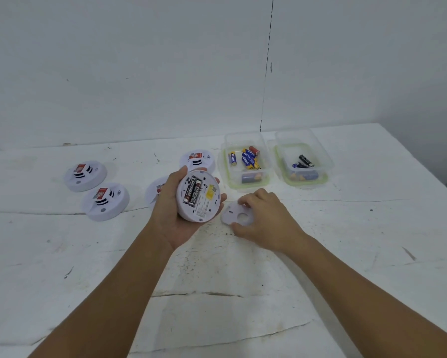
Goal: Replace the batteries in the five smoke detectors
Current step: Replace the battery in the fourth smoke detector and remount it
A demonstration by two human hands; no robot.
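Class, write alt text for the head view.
A left hand holds a round white smoke detector showing two black batteries; the right hand grips its white backplate on the white table.

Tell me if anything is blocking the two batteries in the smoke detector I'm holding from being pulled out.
Nothing visible does. The round white smoke detector lies back-up in the left hand, its two black batteries exposed. The white cover plate is already off, on the table under the right hand.
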